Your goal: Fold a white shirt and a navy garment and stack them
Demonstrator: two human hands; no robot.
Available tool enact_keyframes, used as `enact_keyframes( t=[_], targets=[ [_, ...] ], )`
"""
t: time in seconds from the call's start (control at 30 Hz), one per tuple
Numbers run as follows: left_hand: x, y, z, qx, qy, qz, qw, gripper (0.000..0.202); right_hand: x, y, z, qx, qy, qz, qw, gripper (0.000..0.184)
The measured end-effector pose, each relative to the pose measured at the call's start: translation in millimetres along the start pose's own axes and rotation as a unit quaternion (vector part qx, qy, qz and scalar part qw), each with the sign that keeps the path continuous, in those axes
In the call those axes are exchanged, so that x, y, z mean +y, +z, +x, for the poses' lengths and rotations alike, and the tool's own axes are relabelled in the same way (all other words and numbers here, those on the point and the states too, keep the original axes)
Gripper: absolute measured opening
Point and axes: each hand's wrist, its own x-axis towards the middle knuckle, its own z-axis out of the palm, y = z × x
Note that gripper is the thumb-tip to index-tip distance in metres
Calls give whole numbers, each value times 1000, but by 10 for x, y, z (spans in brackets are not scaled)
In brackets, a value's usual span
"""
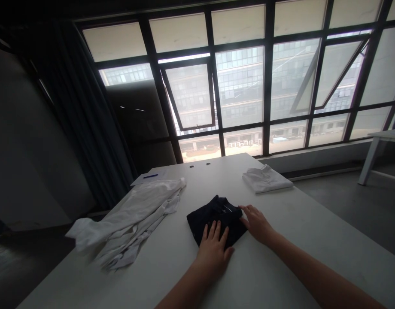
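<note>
1. Black folded collared shirt (218, 210) lay flat on the white desk (274, 274), mid-desk, just in front of the person.
2. Left hand (213, 253) rested flat on the shirt's near part, fingers (217, 231) slightly spread, pressing down, not gripping.
3. Right hand (256, 223) sat at the shirt's right edge, fingers (245, 211) together and touching it, no grip.
4. Crumpled long white garment (133, 223) lay left of the shirt, well clear of both hands.
5. Folded white shirt (266, 179) lay farther along the desk, to the right.
6. Sheet of white paper (148, 178) with a blue pen (150, 176) on it lay at the far left corner.
7. Large gridded window (239, 86) stood beyond the desk.
</note>
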Motion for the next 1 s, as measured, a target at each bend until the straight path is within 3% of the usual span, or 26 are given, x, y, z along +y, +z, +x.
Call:
enact_keyframes(
  t=[0.13,0.33,0.4,0.5,0.57,0.67,0.77,0.9,1.0],
  targets=[
    [-38,-93,-40,-24,20,-15,999,67,9,-30,18,-21,-15,25,999,40],
    [-99,-252,-59,-38,47,-52,997,62,-43,-142,29,-4,-36,115,993,22],
    [-140,-307,-33,3,28,-81,996,51,-64,-174,22,-1,-50,123,991,21],
    [-259,-334,25,107,-33,-83,990,44,-115,-195,10,9,-60,88,994,25],
    [-362,-300,61,122,-65,-47,989,51,-170,-190,7,6,-67,57,996,35],
    [-482,-223,91,45,-81,-9,996,71,-281,-188,16,-19,-73,38,996,40],
    [-516,-210,80,-8,-71,-5,997,69,-403,-250,41,-37,-69,35,996,25],
    [-510,-327,19,-44,-41,-23,998,70,-517,-418,107,-68,-116,61,989,6],
    [-518,-452,-48,-84,-7,-44,995,77,-497,-496,169,-50,-117,101,987,9]
  ],
)
